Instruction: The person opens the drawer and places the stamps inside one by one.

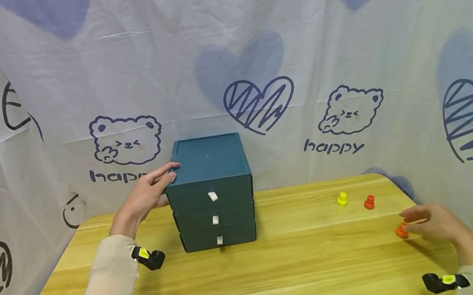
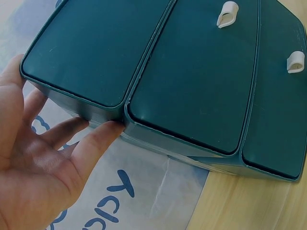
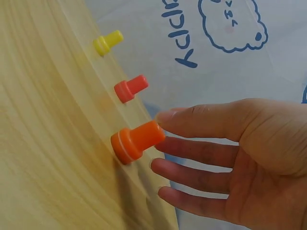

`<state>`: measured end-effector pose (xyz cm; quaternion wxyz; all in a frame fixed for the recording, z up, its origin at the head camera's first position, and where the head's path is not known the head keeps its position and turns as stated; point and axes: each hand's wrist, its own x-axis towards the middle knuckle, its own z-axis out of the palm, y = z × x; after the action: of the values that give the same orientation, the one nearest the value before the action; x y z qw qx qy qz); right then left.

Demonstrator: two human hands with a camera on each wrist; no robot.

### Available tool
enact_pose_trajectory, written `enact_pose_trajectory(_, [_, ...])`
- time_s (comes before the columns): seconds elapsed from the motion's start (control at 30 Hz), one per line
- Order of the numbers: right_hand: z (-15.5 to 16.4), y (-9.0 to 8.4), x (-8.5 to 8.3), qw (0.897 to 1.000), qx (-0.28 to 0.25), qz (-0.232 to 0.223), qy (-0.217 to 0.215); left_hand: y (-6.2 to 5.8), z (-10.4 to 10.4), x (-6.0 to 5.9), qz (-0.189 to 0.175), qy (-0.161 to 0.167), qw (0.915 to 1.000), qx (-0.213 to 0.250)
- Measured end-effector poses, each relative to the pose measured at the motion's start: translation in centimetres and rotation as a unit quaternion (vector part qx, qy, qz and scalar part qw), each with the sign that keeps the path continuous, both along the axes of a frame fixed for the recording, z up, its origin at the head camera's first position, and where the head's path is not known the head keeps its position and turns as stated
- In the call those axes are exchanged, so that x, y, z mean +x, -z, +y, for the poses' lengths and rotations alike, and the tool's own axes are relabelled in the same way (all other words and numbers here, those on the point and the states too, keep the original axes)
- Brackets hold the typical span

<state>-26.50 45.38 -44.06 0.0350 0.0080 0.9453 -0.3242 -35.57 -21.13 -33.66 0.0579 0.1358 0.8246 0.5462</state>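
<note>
A dark teal drawer cabinet [image 1: 211, 194] with three stacked drawers and small white pull tabs stands on the wooden table. My left hand [image 1: 147, 192] rests against its upper left edge and side, fingers extended; the left wrist view shows fingertips [image 2: 112, 127] touching the side wall. At the table's right, an orange peg-shaped piece [image 3: 139, 140] with a wide base stands beneath my right hand [image 1: 435, 223]. The thumb of that hand is at the piece's narrow top, and the other fingers are loosely extended behind it. Whether the thumb makes contact cannot be told.
Behind the orange piece stand a red peg-shaped piece [image 1: 369, 202] and a yellow one [image 1: 342, 199]. White cloth [image 1: 277, 161] printed with hearts and bears hangs along the back and sides. The wooden table [image 1: 297, 274] stretches between the cabinet and the pieces.
</note>
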Motion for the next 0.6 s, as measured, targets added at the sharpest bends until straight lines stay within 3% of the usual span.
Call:
enact_pose_trajectory(0.3, [0.8,1.0,0.0,1.0,-0.009,-0.009,0.003,0.0,0.0,0.0,-0.002,0.001,1.0,0.003])
enact_pose_trajectory(0.6, [1.0,2.1,-0.5,0.999,-0.03,-0.021,0.037,-0.1,0.1,0.0,0.001,0.002,1.0,0.001])
